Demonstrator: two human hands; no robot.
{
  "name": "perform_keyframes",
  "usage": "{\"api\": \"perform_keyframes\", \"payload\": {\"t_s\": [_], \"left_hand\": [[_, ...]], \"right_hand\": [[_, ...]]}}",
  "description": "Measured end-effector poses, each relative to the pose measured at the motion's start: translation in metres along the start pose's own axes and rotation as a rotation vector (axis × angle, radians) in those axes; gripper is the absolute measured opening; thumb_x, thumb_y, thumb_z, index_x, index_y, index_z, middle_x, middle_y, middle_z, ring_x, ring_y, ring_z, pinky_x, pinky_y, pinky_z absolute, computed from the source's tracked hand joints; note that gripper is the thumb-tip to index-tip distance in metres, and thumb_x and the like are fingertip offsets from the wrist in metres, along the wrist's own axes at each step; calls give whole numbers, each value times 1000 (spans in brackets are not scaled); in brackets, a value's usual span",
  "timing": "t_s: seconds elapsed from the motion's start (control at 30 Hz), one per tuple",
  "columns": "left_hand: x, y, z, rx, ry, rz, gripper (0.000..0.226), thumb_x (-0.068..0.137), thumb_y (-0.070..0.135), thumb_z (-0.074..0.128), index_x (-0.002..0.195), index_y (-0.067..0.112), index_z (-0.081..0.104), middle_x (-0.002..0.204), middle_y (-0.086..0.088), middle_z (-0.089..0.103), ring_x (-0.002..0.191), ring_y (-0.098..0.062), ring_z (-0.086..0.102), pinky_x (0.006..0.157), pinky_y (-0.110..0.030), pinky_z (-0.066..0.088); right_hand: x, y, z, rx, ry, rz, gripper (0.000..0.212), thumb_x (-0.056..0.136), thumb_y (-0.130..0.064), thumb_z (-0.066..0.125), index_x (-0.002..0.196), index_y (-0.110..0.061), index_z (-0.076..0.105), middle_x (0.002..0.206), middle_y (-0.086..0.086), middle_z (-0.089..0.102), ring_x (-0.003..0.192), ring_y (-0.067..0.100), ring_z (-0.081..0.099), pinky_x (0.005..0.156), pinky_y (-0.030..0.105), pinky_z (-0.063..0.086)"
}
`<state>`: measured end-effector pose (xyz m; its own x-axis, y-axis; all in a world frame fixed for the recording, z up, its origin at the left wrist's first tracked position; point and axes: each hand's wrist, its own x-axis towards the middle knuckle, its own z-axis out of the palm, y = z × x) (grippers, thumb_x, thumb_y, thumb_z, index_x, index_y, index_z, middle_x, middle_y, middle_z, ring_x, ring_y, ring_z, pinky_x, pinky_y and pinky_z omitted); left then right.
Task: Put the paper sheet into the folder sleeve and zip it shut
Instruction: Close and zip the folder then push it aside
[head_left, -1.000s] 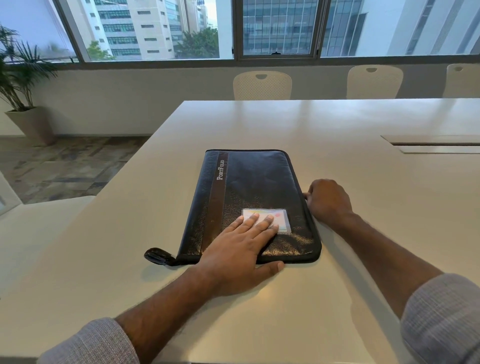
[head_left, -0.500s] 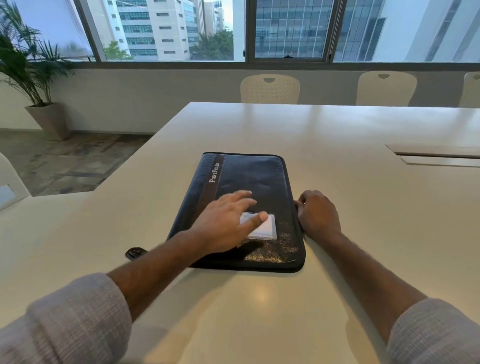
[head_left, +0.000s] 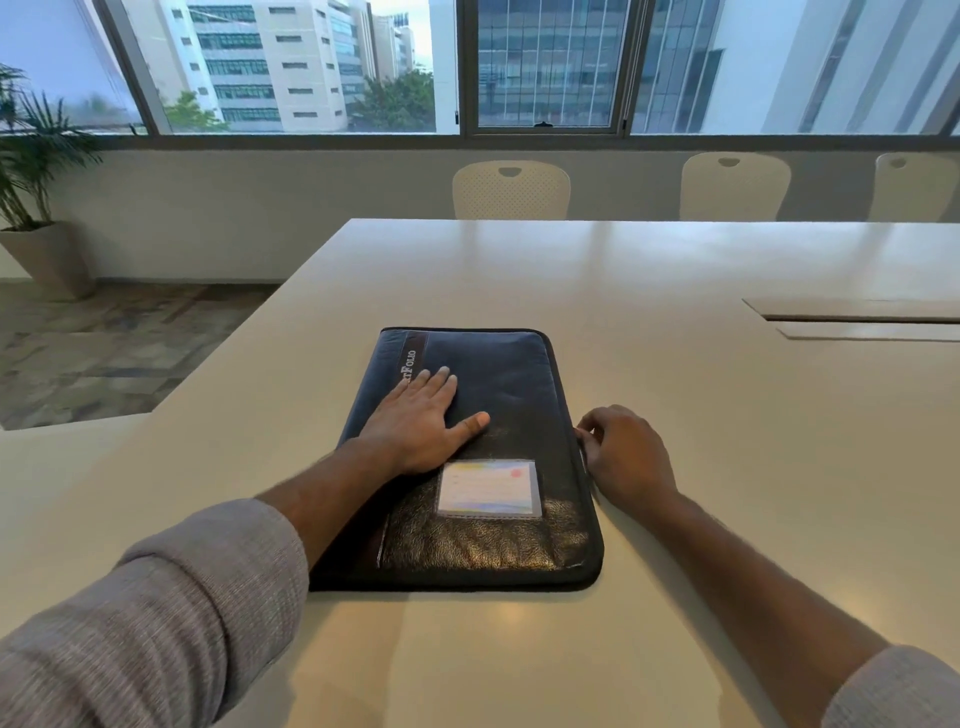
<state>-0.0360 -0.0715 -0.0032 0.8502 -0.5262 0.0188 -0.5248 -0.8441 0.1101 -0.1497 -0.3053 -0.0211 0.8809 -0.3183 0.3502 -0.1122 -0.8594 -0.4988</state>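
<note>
A black zip folder (head_left: 498, 384) marked "Portfolio" lies flat and closed on the white table (head_left: 675, 270). Near its front end a clear pocket holds a coloured card (head_left: 488, 488). My left hand (head_left: 421, 421) rests flat on the far left part of the cover, fingers spread and holding nothing. The fingers of my right hand (head_left: 623, 452) are curled and pinched against the folder's right edge, about halfway along. What they pinch there is hidden. No paper sheet is in view.
A recessed cable hatch (head_left: 857, 319) sits in the table at the right. Three white chairs, one of them (head_left: 511, 189), stand along the far side under the window. A potted plant (head_left: 31, 171) stands on the floor at the far left.
My left hand lifted off the card pocket and moved away from me onto the far left of the cover. My right hand stayed at the right edge.
</note>
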Motion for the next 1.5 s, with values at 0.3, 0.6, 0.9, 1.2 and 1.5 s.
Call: {"api": "perform_keyframes", "payload": {"t_s": [0.3,0.6,0.9,1.2,1.5], "left_hand": [[1,-6,9,6,-32,52,88,86,75,5,154,19,-2,163,2,-7,148,-14,-9,119,-34,-5],[-1,-6,12,9,-33,60,88,86,75,2,154,20,-6,162,3,-12,147,-14,-14,117,-33,-10],[-3,-5,12,11,-28,61,85,86,74,1,153,22,-9,161,5,-16,146,-13,-19,120,-37,-8],[-4,-7,17,-6,24,68,87,81,77,-6,152,26,-13,159,9,-20,142,-10,-26,114,-32,-17],[-4,-7,18,-11,48,75,88,80,78,-7,152,28,-13,159,10,-20,142,-9,-27,113,-31,-18]], "right_hand": [[23,3,-6,-194,11,-73,17,91,-26,63,88,-12,73,85,3,69,68,16,59,63,29,48],[80,9,6,-197,42,-34,19,89,-26,68,87,-9,75,80,4,72,61,14,60,61,25,47],[127,10,18,-217,40,-52,19,88,-24,69,88,-6,75,84,7,73,61,17,58,63,27,46],[173,11,27,-197,-35,-65,15,88,-22,70,86,-8,74,86,7,72,68,20,61,64,29,47],[200,17,25,-162,-201,-191,8,86,-21,73,89,-14,76,86,-2,66,75,19,58,62,25,39]]}}
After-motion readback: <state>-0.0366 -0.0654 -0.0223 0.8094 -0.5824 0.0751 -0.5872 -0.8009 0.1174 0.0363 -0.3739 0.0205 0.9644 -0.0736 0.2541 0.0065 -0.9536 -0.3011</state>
